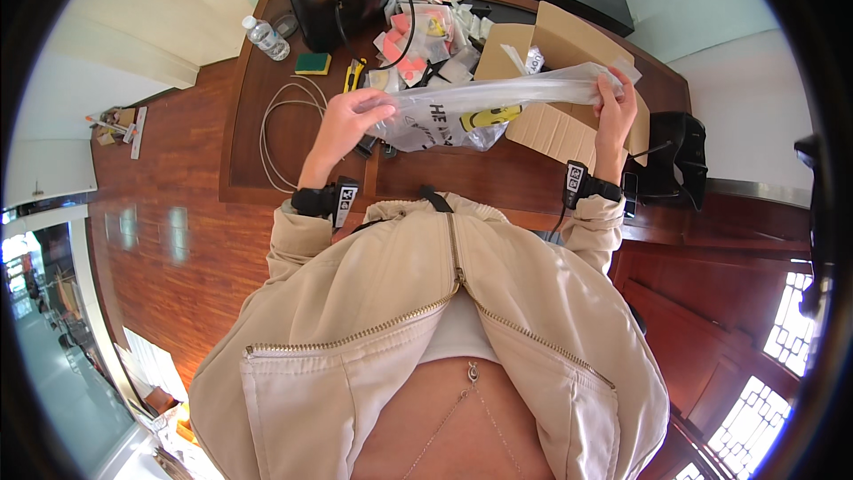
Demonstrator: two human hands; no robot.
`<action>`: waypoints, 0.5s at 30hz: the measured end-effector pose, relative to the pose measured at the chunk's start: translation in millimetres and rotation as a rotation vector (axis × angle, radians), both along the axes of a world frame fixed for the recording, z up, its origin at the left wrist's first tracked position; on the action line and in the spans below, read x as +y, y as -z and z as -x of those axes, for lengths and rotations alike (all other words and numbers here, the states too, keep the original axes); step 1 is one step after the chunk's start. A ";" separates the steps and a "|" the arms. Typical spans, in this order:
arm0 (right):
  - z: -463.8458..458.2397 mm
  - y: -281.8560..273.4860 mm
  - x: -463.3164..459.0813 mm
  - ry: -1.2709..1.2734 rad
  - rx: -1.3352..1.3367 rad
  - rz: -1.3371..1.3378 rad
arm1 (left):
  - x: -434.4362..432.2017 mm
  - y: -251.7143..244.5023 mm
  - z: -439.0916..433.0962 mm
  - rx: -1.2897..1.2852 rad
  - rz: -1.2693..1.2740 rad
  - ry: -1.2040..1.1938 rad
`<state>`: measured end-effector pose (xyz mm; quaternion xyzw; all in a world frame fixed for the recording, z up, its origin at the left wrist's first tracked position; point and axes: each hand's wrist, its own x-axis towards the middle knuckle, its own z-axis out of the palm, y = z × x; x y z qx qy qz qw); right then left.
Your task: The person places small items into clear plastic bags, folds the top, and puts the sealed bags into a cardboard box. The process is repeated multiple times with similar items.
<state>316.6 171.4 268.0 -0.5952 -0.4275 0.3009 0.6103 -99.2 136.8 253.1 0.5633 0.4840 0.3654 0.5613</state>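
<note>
A clear plastic bag (460,110) with dark lettering and a yellow printed face is stretched sideways above the desk. My left hand (353,117) pinches its left end between thumb and fingers. Its right end is gripped by my right hand (614,97), in front of an open cardboard box (573,33). Behind the bag lies a pile of small clear packets and pink-and-white cards (420,40). A yellow utility knife (354,75) lies just beyond my left hand. The bag hides part of the box and some small dark items.
On the wooden desk (426,180) stand a black handbag (336,0) and a plastic water bottle (266,39). A green and yellow sponge (312,64) and a coiled pale cable (266,127) lie at the left. At the right are a black bag (673,153) and a phone (630,193).
</note>
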 end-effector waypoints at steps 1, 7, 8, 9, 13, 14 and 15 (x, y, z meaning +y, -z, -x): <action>-0.4 -2.8 -2.1 0.015 0.014 -0.001 | 0.1 -2.4 4.3 -0.051 0.026 -0.033; 2.0 -28.8 -20.4 -0.181 0.229 -0.169 | -2.8 -19.9 30.8 0.017 -0.135 -0.160; 1.5 -34.0 -23.8 -0.223 0.294 -0.209 | -4.9 -22.8 37.8 -0.030 -0.103 -0.189; 1.3 -37.4 -25.9 -0.241 0.386 -0.215 | -6.6 -24.6 44.4 -0.105 -0.088 -0.204; -8.5 -40.5 -29.5 -0.267 0.528 -0.272 | -7.7 -25.5 66.6 -0.128 -0.223 -0.252; -14.0 -39.2 -29.8 -0.301 0.527 -0.266 | -8.2 -24.9 70.2 -0.170 -0.242 -0.265; -19.4 -37.1 -29.3 -0.325 0.527 -0.259 | -8.1 -24.8 73.0 -0.213 -0.261 -0.279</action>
